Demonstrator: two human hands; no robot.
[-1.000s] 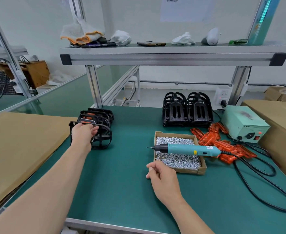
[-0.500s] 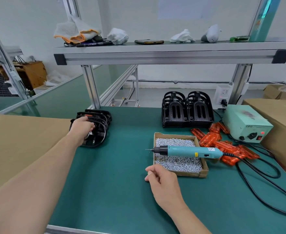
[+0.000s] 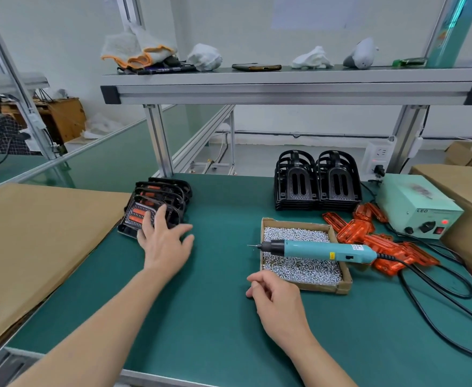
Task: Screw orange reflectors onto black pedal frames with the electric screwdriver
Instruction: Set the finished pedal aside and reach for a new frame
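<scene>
Screwdriver [image 3: 318,251] sideways across screw box [image 3: 321,286], bit [image 3: 253,246] leftward

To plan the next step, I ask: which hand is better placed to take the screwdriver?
Right. The right hand lies just before the screw box on which the screwdriver rests. The left hand is farther off, by the finished pedals.

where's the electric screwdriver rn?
Head view, right of centre: the electric screwdriver lies across the screw box, tip pointing left, with the orange reflectors right of it and the right hand below, not touching.
</scene>
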